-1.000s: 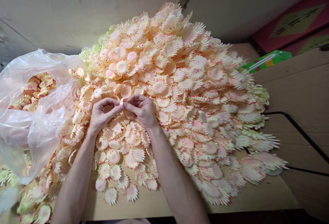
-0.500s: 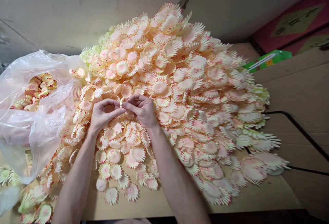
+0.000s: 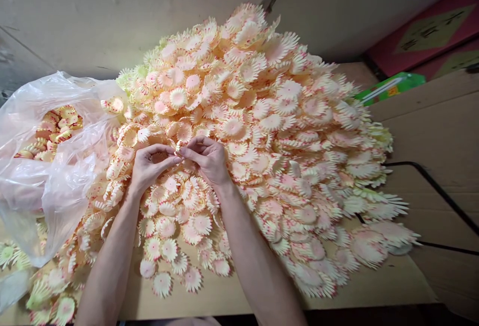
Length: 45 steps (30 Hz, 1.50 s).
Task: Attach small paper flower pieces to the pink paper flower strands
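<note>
Both my hands meet in front of a large heap of flower-shaped petal pieces (image 3: pixel 232 126), cream with pink centres and red-tipped fringes. My left hand (image 3: pixel 151 165) pinches one small petal piece (image 3: pixel 177 148) between thumb and fingertips. From the other side my right hand (image 3: pixel 207 159) pinches that same piece, its thumb and forefinger pressed on the edge. The held piece is mostly hidden by the fingertips. Below the hands, smaller petal pieces (image 3: pixel 192 231) lie scattered in loose layers between my forearms.
At the left stands a clear plastic bag (image 3: pixel 75 171) with more curled petal pieces (image 3: pixel 60 129) in it. The tabletop (image 3: pixel 179 306) shows along the front. On the right are a cardboard panel (image 3: pixel 430 131), a black bent rod (image 3: pixel 436 181), a green packet (image 3: pixel 396 85) and red boxes (image 3: pixel 422 37).
The pinched petal piece has tilted slightly between the fingertips, and the right thumb and fingers have shifted a little. The heap and the bag are unchanged.
</note>
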Each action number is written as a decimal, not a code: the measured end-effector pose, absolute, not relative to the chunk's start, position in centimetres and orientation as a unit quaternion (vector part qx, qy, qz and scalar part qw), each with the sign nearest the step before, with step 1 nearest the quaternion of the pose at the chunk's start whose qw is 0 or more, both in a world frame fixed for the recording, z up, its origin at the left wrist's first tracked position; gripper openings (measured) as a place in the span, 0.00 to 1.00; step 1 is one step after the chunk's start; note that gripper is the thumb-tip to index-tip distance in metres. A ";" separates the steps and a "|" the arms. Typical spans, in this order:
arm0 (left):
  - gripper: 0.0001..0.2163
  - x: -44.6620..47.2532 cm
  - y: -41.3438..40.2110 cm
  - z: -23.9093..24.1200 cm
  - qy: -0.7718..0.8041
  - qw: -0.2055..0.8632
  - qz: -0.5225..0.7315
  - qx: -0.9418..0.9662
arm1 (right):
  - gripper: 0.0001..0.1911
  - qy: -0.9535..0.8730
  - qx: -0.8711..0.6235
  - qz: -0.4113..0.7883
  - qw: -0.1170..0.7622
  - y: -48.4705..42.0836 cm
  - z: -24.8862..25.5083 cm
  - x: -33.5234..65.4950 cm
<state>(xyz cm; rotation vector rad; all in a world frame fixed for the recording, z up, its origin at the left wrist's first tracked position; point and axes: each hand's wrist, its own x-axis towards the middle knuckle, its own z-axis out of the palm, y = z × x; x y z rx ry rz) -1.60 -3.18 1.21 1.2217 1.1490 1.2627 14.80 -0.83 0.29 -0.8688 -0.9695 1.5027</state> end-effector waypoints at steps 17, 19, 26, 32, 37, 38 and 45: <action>0.12 -1.7 -3.2 1.4 0.496 0.454 0.525 0.523 | 0.15 -0.418 -0.356 0.641 0.536 -0.8 0.3 14.7; 0.12 -1.5 -3.2 1.4 0.502 0.442 0.527 0.524 | 0.16 -0.421 -0.364 0.629 0.543 -0.8 0.3 14.6; 0.13 -1.2 -3.3 2.0 0.500 0.451 0.533 0.513 | 0.18 -0.471 -0.361 0.596 0.541 -1.1 0.9 14.2; 0.13 -1.3 -3.3 2.1 0.492 0.457 0.532 0.517 | 0.18 -0.441 -0.365 0.619 0.537 -1.2 0.8 14.3; 0.14 -1.3 -3.1 1.8 0.500 0.461 0.546 0.489 | 0.16 -0.408 -0.355 0.629 0.559 -0.8 0.2 14.7; 0.14 -1.3 -3.1 1.8 0.502 0.453 0.564 0.473 | 0.16 -0.400 -0.356 0.622 0.572 -0.7 0.1 14.8; 0.14 -1.6 -2.9 1.4 0.500 0.457 0.558 0.479 | 0.14 -0.455 -0.346 0.604 0.555 -0.9 0.5 14.9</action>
